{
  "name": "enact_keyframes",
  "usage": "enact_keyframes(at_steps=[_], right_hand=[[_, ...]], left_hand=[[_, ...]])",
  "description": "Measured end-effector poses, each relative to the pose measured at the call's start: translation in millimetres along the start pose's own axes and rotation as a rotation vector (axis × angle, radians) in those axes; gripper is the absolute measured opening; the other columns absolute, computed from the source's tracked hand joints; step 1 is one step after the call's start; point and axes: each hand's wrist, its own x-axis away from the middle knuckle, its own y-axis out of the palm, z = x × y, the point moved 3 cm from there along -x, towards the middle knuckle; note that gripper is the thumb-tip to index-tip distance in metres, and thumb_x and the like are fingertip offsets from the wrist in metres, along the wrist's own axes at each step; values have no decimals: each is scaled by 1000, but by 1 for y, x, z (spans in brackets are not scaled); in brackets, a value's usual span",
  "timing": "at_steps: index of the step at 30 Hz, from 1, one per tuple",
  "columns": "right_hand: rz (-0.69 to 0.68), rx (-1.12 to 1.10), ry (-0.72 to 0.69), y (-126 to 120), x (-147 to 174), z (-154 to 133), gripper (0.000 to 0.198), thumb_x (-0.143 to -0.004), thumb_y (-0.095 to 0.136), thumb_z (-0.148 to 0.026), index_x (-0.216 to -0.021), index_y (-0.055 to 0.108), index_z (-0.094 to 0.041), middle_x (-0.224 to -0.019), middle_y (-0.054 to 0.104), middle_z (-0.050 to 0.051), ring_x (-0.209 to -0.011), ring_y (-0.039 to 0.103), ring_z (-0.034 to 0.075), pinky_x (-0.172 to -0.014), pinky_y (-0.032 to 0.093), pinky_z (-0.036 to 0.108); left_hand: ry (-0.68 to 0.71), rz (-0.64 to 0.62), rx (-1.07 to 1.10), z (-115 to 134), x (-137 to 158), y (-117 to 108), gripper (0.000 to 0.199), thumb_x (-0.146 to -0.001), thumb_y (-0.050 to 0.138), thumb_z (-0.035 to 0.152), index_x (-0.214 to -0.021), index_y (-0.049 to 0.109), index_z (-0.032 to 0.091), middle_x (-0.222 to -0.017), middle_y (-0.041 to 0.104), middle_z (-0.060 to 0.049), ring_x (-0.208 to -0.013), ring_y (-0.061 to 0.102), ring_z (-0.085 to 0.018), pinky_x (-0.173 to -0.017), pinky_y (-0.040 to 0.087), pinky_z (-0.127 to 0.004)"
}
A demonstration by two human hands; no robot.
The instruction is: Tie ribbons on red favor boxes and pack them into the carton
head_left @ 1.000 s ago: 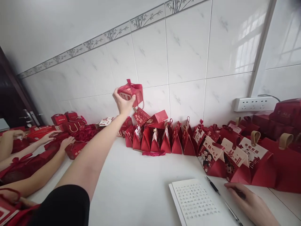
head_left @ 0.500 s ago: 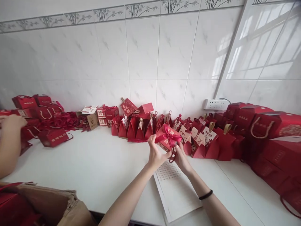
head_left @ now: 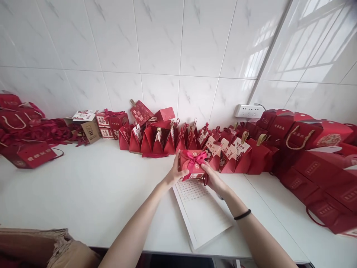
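Observation:
Between my two hands is a small red gift box (head_left: pixel 184 159) with a pink-red ribbon bow (head_left: pixel 196 159) across its top. My left hand (head_left: pixel 176 171) grips its left side, the thumb lying along the front. On the right side my right hand (head_left: pixel 213 178) holds the box, thumb near the bow, and a dark red loop hangs by those fingers. Below the box lies an open notebook (head_left: pixel 206 219) with handwritten lines. Just behind stands a row of red pointed gift boxes (head_left: pixel 228 154), some with pale printed fronts.
Stacked large red boxes with rope handles (head_left: pixel 299 136) fill the right side. To the left are a heap of red ribbons (head_left: pixel 50 130), a red box (head_left: pixel 30 154) and a brown carton (head_left: pixel 93 130). A torn cardboard box (head_left: pixel 60 245) sits at the lower left. A power strip (head_left: pixel 249 111) hangs on the tiled wall.
The view has tilted down and turned slightly right. The box in my hands has turned from a slant to nearly level, its front now showing. A co-worker's hand at the far left has left view.

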Motion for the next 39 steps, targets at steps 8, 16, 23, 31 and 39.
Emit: enact_keyframes(at_steps=[8, 16, 23, 31, 39], right_hand=[[0, 139, 108, -14, -5, -12, 87, -65, 9, -91, -80, 53, -17, -73, 57, 8, -51, 49, 14, -38, 29, 21], [188, 1061, 141, -51, 8, -19, 44, -74, 59, -43, -47, 32, -20, -46, 38, 0, -49, 42, 15, -48, 24, 25], [136, 1303, 156, -44, 10, -6, 8, -72, 58, -15, -67, 51, -16, -70, 60, 8, -68, 57, 22, -54, 30, 25], [105, 1264, -5, -48, 4, 0, 18, -74, 42, -14, -88, 53, -16, -75, 64, 7, -72, 60, 23, -62, 39, 26], [93, 999, -133, -50, -3, -4, 26, -64, 32, -44, -64, 50, -25, -64, 61, 8, -65, 59, 28, -68, 46, 38]], left_hand=[[-59, 160, -340, 17, 3, -10, 97, -57, 76, 40, -137, 26, 19, -136, 42, -15, -127, 39, -30, -105, 33, -42], [-290, 284, 370, 93, -14, -8, 51, -76, 47, 58, -109, 51, 20, -92, 65, -9, -84, 65, -23, -66, 54, -34], [-328, 285, 471, 169, -10, 2, 49, -77, 44, 61, -98, 54, 18, -81, 65, -7, -80, 65, -22, -73, 56, -39], [-349, 446, 394, 221, 53, 12, 43, -80, 43, 58, -90, 54, 18, -73, 63, -5, -67, 64, -19, -68, 57, -39], [-450, 660, 289, 247, 198, 11, 61, -76, 35, 70, -90, 57, 15, -64, 62, -9, -62, 63, -22, -64, 55, -37]])
